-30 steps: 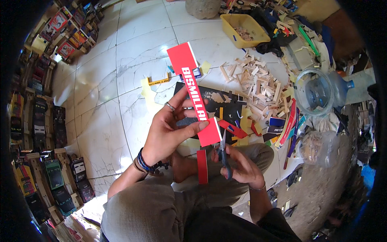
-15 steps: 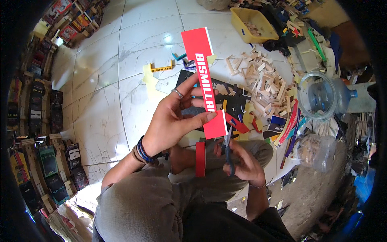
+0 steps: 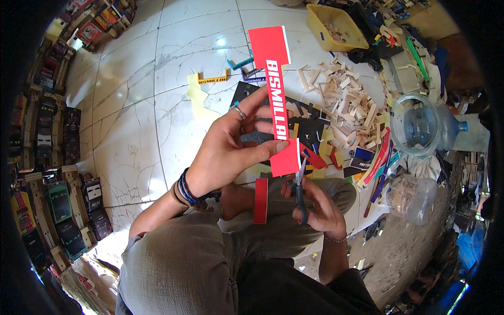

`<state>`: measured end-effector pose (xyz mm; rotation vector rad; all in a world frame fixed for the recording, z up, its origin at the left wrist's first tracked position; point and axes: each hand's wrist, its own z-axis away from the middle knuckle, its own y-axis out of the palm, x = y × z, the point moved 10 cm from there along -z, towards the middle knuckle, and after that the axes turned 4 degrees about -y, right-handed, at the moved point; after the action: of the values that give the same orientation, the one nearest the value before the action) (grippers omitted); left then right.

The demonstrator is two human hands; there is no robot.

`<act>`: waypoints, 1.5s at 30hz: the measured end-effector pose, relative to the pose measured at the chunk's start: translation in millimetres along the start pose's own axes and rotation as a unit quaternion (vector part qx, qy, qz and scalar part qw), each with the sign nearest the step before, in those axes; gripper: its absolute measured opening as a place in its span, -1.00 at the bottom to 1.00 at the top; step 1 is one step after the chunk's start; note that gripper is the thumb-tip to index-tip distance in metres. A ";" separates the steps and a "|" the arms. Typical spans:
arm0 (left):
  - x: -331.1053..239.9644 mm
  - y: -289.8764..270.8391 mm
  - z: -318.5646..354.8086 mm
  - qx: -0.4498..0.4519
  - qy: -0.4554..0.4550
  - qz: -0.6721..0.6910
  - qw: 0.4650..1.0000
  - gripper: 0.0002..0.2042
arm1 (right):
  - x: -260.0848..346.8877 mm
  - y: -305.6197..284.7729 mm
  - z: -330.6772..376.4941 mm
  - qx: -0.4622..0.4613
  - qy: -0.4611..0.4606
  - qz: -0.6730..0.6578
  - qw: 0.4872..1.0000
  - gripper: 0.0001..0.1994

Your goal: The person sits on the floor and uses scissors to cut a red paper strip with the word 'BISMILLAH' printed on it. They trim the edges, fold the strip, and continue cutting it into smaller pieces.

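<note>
My left hand (image 3: 220,144) pinches a long red strip (image 3: 278,100) with white lettering between thumb and fingers. The strip is wide at both ends, narrow in the middle, and white along its right edge; it looks like card or sticker sheet. In my right hand (image 3: 320,207) is a pair of scissors (image 3: 299,191) with dark handles, the blades pointing up beside the strip's lower end. Whether the blades touch the strip I cannot tell. A smaller dark red rectangle (image 3: 260,201) lies below, by my legs. Behind my left fingers is a black board (image 3: 307,131).
Pale wooden pieces (image 3: 352,100) are heaped at the right, near a yellow tub (image 3: 336,29). A small yellow frame piece (image 3: 212,79) and yellow paper scraps (image 3: 198,102) lie on the tiles. Clear plastic bottles (image 3: 415,126) stand far right; racks of packaged goods (image 3: 68,215) line the left.
My left hand has carried the red strip slightly up and to the right. My right hand and the scissors have shifted a little the same way. The view has moved slightly.
</note>
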<state>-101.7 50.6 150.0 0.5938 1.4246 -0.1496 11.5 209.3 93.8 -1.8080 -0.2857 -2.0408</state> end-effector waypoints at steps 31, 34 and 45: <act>-0.5 -4.8 -0.7 -0.015 -0.003 0.015 1.000 -0.11 | 0.7 0.5 2.4 -0.004 0.066 0.001 0.998 -0.80; 1.9 -3.6 0.0 -0.011 -0.011 0.026 1.000 -0.10 | 1.5 0.8 2.1 -0.004 0.056 -0.010 0.998 -0.80; 5.2 0.4 0.6 0.008 -0.022 0.018 1.000 -0.11 | 5.6 1.6 -0.8 -0.009 0.051 -0.012 0.999 -0.82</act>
<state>-100.2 52.0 145.2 0.6256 1.3703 -0.1437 11.0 206.6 99.0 -1.7119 -0.2619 -2.1490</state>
